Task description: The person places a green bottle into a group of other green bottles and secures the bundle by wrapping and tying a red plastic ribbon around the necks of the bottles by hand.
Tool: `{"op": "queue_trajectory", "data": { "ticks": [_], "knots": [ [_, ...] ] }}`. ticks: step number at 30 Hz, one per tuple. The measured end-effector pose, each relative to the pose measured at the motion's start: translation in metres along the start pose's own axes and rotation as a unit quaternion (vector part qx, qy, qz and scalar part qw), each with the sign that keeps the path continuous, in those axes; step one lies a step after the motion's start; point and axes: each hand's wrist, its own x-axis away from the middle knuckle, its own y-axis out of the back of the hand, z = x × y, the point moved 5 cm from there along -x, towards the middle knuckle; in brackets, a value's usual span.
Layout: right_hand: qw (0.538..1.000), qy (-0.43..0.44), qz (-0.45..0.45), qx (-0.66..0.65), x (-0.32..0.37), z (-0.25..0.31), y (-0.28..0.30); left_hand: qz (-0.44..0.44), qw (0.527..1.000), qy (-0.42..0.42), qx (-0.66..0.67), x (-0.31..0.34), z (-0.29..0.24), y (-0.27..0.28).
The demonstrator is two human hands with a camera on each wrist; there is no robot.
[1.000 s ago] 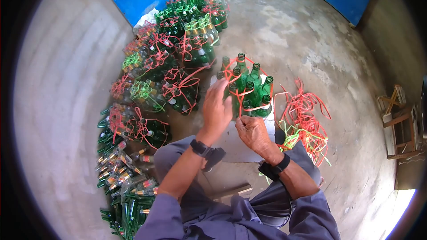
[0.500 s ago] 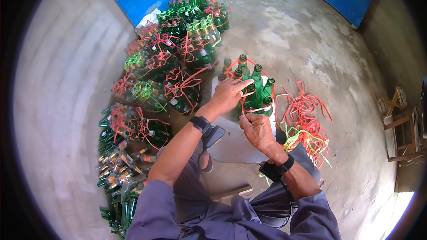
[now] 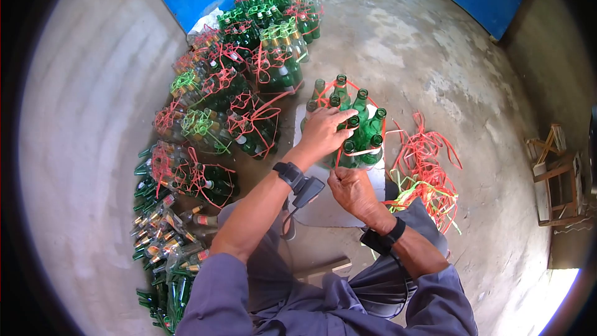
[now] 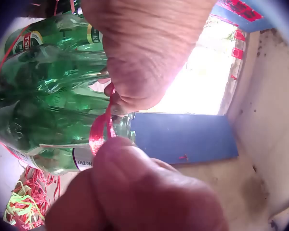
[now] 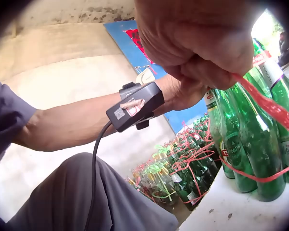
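Note:
A cluster of green glass bottles [image 3: 373, 126] stands upright on a white block [image 3: 311, 211], ringed by red plastic strap. Over the necks on its left side lies my left hand [image 3: 323, 134], index finger and thumb spread apart across the bottle tops. At the near side of the cluster, my right hand [image 3: 354, 190] pinches the red strap [image 5: 265, 98] between curled fingers and thumb. A short length of strap [image 4: 97, 134] runs between the two hands in the left wrist view. A lower loop of strap circles the bottle bodies.
Strap-tied bottle bundles [image 3: 261, 68] crowd the floor to the left and far left. Loose bottles [image 3: 168, 236] lie piled nearer me. A tangle of red and green strap [image 3: 423, 155] lies right of the block. A wooden frame [image 3: 559, 180] stands by the right wall.
My left hand has moved from the left side of the cluster onto the bottle necks, its fingers spreading. The right hand has shifted slightly and still holds the strap at the near side.

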Motion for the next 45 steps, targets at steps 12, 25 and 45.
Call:
{"op": "queue_trajectory", "data": {
  "ticks": [12,25,45],
  "knots": [
    [0.994,0.073,0.067,0.049,0.005,-0.014,-0.016,-0.012,0.999,0.039,-0.025,-0.008,-0.007,-0.003],
    [0.994,-0.009,0.004,-0.112,-0.029,0.016,0.043,0.031,0.997,0.011,0.064,-0.008,0.016,-0.008],
    [0.780,-0.317,-0.179,-0.509,-0.023,-0.051,0.063,0.064,0.997,0.039,0.026,0.001,0.004,-0.001]
  ]
}}
